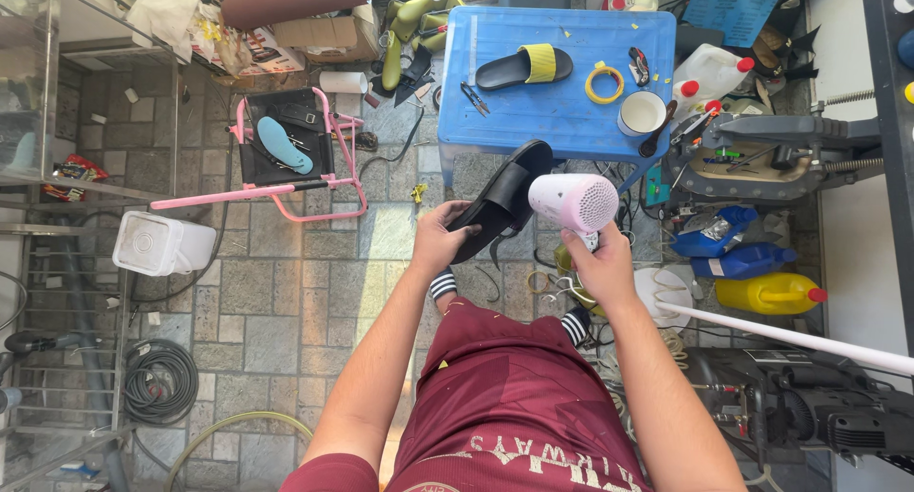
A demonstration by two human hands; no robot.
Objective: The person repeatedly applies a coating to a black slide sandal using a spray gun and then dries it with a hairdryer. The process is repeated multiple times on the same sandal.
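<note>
Head view shows the left hand (pixel 440 237) gripping a black sandal (pixel 503 199); the right hand (pixel 598 261) closed around a pink hair dryer (pixel 573 202), just beside it.

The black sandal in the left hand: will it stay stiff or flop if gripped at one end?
The black sandal probably holds its shape: the left hand grips only its lower end, yet the sole extends upward without sagging. Its wide strap looks softer and may flex. It seems light, carried one-handed while the right hand aims the hair dryer.
</note>
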